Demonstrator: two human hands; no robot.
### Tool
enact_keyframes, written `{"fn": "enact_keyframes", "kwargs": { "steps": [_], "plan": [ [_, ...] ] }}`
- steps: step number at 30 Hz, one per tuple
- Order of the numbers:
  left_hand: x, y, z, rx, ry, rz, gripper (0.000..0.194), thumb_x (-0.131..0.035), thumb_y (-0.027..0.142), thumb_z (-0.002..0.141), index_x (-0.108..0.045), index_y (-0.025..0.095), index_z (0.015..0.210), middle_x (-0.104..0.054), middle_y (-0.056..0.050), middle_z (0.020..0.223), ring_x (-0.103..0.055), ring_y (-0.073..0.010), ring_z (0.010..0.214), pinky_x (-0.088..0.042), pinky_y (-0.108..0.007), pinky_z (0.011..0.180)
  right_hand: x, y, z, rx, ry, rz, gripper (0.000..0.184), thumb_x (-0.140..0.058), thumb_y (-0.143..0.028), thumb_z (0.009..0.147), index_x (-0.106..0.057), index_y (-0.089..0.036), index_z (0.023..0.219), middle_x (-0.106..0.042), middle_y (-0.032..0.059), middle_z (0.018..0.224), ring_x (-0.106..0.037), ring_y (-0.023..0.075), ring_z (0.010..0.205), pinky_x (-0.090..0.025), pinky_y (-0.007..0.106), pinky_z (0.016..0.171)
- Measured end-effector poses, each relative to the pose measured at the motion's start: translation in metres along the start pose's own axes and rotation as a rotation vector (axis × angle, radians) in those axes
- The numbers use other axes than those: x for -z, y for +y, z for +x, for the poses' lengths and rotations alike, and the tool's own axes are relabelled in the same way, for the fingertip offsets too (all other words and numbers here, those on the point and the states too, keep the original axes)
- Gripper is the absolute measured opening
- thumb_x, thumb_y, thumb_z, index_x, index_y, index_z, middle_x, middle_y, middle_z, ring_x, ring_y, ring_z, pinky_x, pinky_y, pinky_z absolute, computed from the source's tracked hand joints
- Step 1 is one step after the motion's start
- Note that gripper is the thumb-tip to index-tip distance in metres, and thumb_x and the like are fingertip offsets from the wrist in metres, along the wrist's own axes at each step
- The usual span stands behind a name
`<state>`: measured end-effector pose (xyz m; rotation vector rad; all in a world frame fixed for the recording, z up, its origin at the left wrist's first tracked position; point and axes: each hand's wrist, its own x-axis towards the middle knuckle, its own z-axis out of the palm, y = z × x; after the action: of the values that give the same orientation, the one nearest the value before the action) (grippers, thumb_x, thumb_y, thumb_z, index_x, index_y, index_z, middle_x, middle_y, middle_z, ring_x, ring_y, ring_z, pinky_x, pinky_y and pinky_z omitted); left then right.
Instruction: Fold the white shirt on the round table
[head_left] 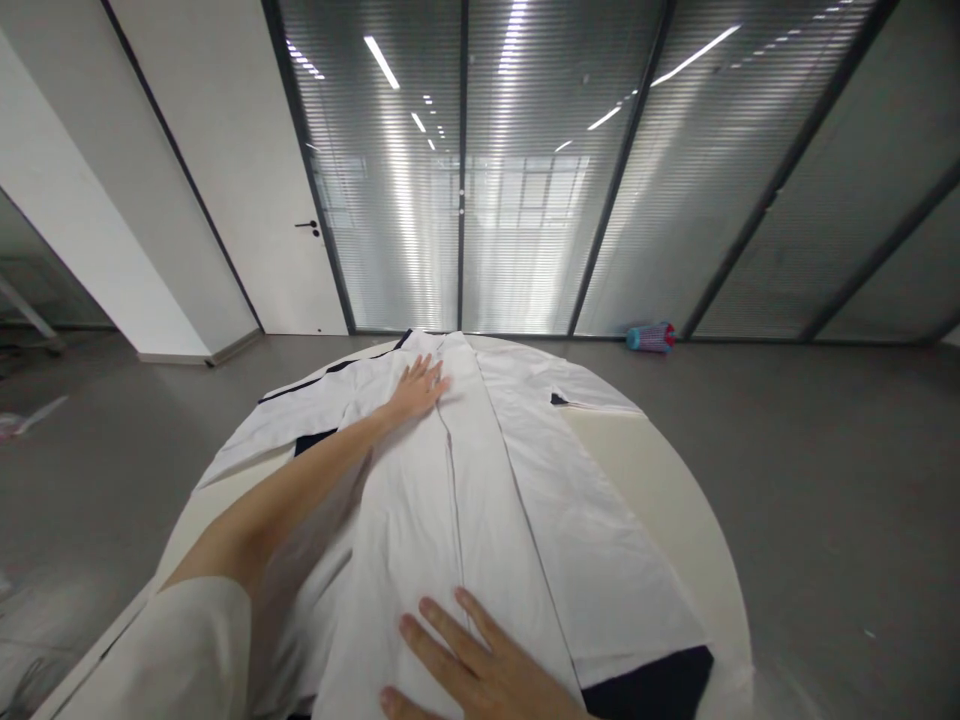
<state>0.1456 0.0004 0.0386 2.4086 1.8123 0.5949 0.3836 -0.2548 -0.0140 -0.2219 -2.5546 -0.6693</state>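
Observation:
A white garment with long panels and sleeves lies spread over a round table, dark navy cloth showing at its lower right corner and along its left side. My left hand rests palm down near the garment's far end, fingers spread, beside the long seam down its middle. Closer to me, my right hand lies on the near part of the cloth with its fingers apart, across the same seam. Neither hand grips the fabric. Wrinkles run through the cloth under my left forearm.
The pale round table shows its rim at right. Beyond it, a blue and pink basket lies on the grey floor by a glass partition with blinds. A white door stands at the back left.

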Motion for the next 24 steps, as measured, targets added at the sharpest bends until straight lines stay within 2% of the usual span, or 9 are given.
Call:
{"fn": "enact_keyframes", "kwargs": {
  "steps": [2,5,9,11,13,16,19,22,24],
  "plan": [
    [0.003,-0.015,0.015,0.034,0.022,0.013,0.042,-0.061,0.037,0.098,-0.056,0.017,0.134,-0.056,-0.013,0.137,-0.059,-0.0276,0.120,-0.050,-0.051,0.099,-0.002,-0.001,-0.001,0.000,-0.002,-0.011,0.052,-0.040,-0.048,0.105,-0.035,-0.033,0.154,-0.053,0.0025,0.150,-0.049,0.0227,0.136,-0.049,0.039,0.105],
    [0.002,-0.035,0.027,0.076,0.032,0.020,0.039,-0.062,0.036,0.097,-0.058,0.016,0.130,-0.058,-0.011,0.132,-0.062,-0.0259,0.113,-0.053,-0.048,0.095,-0.010,-0.007,-0.003,-0.050,0.036,-0.030,0.051,-0.042,-0.048,0.104,-0.036,-0.035,0.154,-0.050,0.0002,0.152,-0.048,0.0221,0.137,-0.050,0.038,0.105],
    [-0.005,-0.051,0.032,0.125,0.016,0.022,0.042,-0.052,0.036,0.101,-0.053,0.021,0.141,-0.050,-0.013,0.149,-0.043,-0.0311,0.140,-0.036,-0.055,0.113,-0.018,-0.013,-0.005,-0.081,0.056,-0.017,0.052,-0.045,-0.048,0.103,-0.037,-0.035,0.153,-0.049,0.0001,0.153,-0.047,0.0233,0.138,-0.049,0.040,0.107],
    [-0.006,-0.053,0.030,0.130,0.011,0.025,0.043,-0.044,0.034,0.104,-0.050,0.022,0.145,-0.047,-0.012,0.153,-0.031,-0.0295,0.148,-0.026,-0.054,0.119,-0.016,-0.012,-0.006,-0.056,0.035,0.002,0.053,-0.046,-0.048,0.103,-0.035,-0.034,0.154,-0.050,0.0017,0.152,-0.049,0.0234,0.137,-0.048,0.040,0.107],
    [-0.004,-0.050,0.022,0.078,0.046,0.002,0.045,-0.036,0.034,0.105,-0.052,0.019,0.144,-0.046,-0.012,0.155,-0.026,-0.0279,0.151,-0.020,-0.052,0.122,-0.013,-0.009,-0.005,-0.036,0.019,0.014,0.054,-0.046,-0.048,0.103,-0.035,-0.033,0.154,-0.050,0.0032,0.152,-0.051,0.0235,0.135,-0.048,0.041,0.107],
    [0.008,-0.033,-0.009,-0.098,0.086,-0.066,0.052,-0.028,0.042,0.106,-0.060,0.016,0.137,-0.042,-0.012,0.157,-0.027,-0.0271,0.151,-0.018,-0.050,0.124,-0.007,-0.004,-0.003,-0.028,0.024,0.009,0.053,-0.045,-0.049,0.103,-0.036,-0.033,0.154,-0.052,0.0031,0.151,-0.053,0.0229,0.133,-0.049,0.039,0.105],
    [0.025,-0.006,-0.062,-0.313,0.009,-0.106,0.051,-0.031,0.049,0.105,-0.061,0.023,0.137,-0.037,-0.005,0.161,-0.025,-0.0243,0.152,-0.017,-0.046,0.125,-0.004,-0.002,-0.001,-0.028,0.041,-0.002,0.052,-0.045,-0.049,0.103,-0.038,-0.033,0.153,-0.055,0.0022,0.148,-0.054,0.0225,0.132,-0.049,0.038,0.105],
    [0.035,0.020,-0.117,-0.523,-0.087,-0.086,0.053,-0.037,0.050,0.104,-0.046,0.027,0.151,-0.028,-0.004,0.165,-0.017,-0.0265,0.154,-0.011,-0.050,0.126,-0.003,-0.002,0.000,-0.028,0.046,0.000,0.052,-0.046,-0.050,0.103,-0.040,-0.034,0.152,-0.057,0.0022,0.146,-0.055,0.0232,0.131,-0.050,0.040,0.104],
    [0.034,0.032,-0.143,-0.578,-0.167,-0.048,0.062,-0.042,0.052,0.102,-0.031,0.029,0.158,-0.022,-0.006,0.166,-0.014,-0.0291,0.155,-0.007,-0.054,0.125,-0.004,-0.003,-0.001,-0.027,0.044,0.009,0.051,-0.046,-0.049,0.103,-0.041,-0.034,0.151,-0.058,0.0024,0.145,-0.055,0.0236,0.131,-0.050,0.040,0.103]
  ]
}}
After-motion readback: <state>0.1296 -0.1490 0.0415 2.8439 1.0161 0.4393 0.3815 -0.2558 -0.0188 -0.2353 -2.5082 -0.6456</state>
